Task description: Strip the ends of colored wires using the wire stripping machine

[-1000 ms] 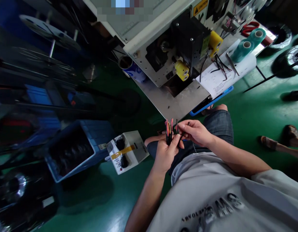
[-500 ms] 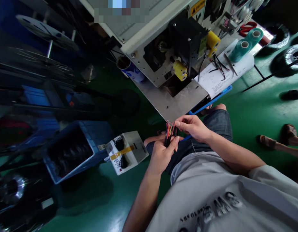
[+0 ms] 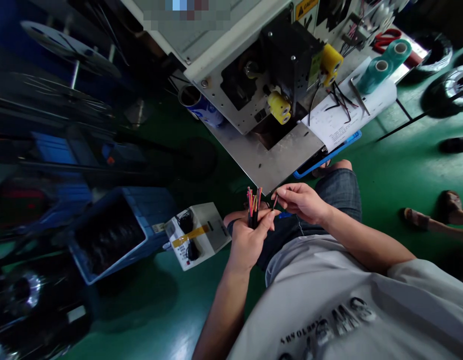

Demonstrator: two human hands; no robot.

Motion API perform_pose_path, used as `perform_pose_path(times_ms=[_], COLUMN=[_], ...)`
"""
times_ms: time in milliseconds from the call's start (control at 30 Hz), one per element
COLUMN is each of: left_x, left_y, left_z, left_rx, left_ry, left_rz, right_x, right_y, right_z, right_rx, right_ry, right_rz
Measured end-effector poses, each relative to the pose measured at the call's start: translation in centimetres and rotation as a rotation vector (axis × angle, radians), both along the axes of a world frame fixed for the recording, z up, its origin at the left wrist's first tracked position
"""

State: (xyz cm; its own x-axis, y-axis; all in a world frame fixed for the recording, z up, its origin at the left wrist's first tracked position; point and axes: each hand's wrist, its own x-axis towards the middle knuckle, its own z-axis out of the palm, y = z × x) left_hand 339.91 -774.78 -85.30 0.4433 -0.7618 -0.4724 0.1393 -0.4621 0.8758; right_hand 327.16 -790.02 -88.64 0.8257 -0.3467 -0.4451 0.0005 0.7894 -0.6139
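A bundle of black cables (image 3: 253,218) with stripped ends showing red, yellow and other coloured wires stands upright in my left hand (image 3: 249,241), whose fingers are wrapped round it. One cable (image 3: 275,201) is set apart to the right of the bundle, its coloured cores pinched between the thumb and fingers of my right hand (image 3: 302,201). The lower end of that cable meets my left thumb and fingertip. Both hands are over my lap, just short of the metal table's (image 3: 269,172) near corner.
A machine with yellow rollers (image 3: 279,108) stands on the table. Beside it are printed paper (image 3: 334,122), teal spools (image 3: 377,75) and red-handled scissors (image 3: 387,39). At left are a white box (image 3: 201,235) and a blue crate (image 3: 141,250). Another person's feet (image 3: 415,220) show at right.
The bundle has shifted slightly left, away from my right hand. A single cable now stands apart between my two hands, with my right fingers on its coloured end.
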Motion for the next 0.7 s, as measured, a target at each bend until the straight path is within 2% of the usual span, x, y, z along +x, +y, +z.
perform_pose_path(times_ms=[133, 233, 467, 600, 700], left_x=[-0.2, -0.3, -0.4, -0.8, -0.9], left_y=[-0.1, -0.2, -0.5, -0.6, -1.0], left_z=[-0.1, -0.1, -0.1, -0.1, -0.2], left_rx=[0.009, 0.037, 0.045, 0.054, 0.053], left_ry=[-0.045, -0.058, -0.071, -0.073, -0.206], left_rz=[0.028, 0.061, 0.028, 0.042, 0.031], right_x=[-0.2, -0.3, -0.4, 0.1, 0.5], right_y=[0.5, 0.7, 0.8, 1.2, 0.9], right_z=[-0.4, -0.6, -0.8, -0.8, -0.7], right_rx=[-0.127, -0.156, -0.137, -0.066, -0.003], right_ry=[-0.018, -0.047, -0.061, -0.042, -0.024], right_rz=[0.02, 0.016, -0.011, -0.049, -0.135])
